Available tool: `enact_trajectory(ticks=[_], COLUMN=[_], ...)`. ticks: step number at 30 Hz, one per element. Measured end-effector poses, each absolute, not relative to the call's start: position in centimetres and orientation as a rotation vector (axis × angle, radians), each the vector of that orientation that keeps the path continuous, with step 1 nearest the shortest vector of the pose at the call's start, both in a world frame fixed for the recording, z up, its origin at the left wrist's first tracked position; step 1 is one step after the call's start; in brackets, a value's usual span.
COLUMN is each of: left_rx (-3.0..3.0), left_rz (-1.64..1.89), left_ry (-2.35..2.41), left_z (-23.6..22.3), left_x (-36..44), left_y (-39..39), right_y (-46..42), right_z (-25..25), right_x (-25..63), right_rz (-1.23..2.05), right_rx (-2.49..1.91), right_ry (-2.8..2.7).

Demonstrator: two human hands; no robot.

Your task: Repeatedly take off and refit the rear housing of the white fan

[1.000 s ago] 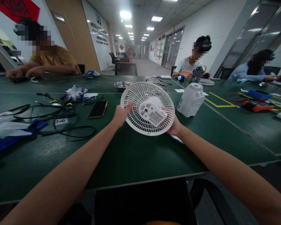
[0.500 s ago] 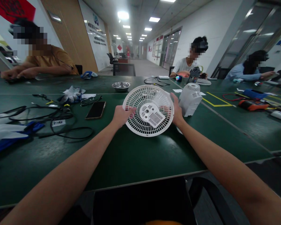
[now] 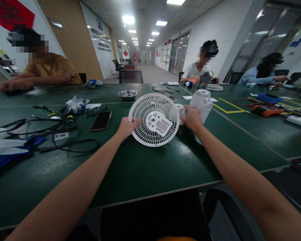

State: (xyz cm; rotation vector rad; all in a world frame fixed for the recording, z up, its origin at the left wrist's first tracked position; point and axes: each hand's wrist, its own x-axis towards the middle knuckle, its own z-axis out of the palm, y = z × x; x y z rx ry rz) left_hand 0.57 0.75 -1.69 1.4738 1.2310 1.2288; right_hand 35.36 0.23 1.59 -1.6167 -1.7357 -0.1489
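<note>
Left grip (image 3: 126, 128) pinched the grille (image 3: 158, 123) by its rim, probably safest for light, stiff plastic; right grip (image 3: 193, 117) clasped a white part (image 3: 181, 109).

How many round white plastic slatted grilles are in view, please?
2: one grille held in the left hand, another grille on the far part of the green table, near the person in white. More may be hidden.

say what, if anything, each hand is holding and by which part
The left hand holds the white fan grille by its left rim. The right hand holds a translucent white piece, probably the fan blade, by its right side.
</note>
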Motion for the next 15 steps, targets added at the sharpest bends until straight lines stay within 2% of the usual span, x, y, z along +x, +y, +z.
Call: enact_trajectory(ticks=[3, 6, 15], left_rx=[1.481, 1.485, 1.475], left_rz=[1.228, 1.223, 1.242], left_ry=[1.231, 1.254, 1.222], left_z=[-2.0, -2.0, -1.8], left_x=[0.4, 0.4, 0.6], left_y=[1.0, 1.1, 0.8], right_y=[-0.6, -0.8, 2.4], right_z=[3.0, 3.5, -0.3], right_x=[36.0, 37.3, 41.7], right_rz=[-0.341, -0.451, 0.014], right_rx=[-1.496, -1.558, -1.739], right_ry=[-1.573, -1.298, -1.068])
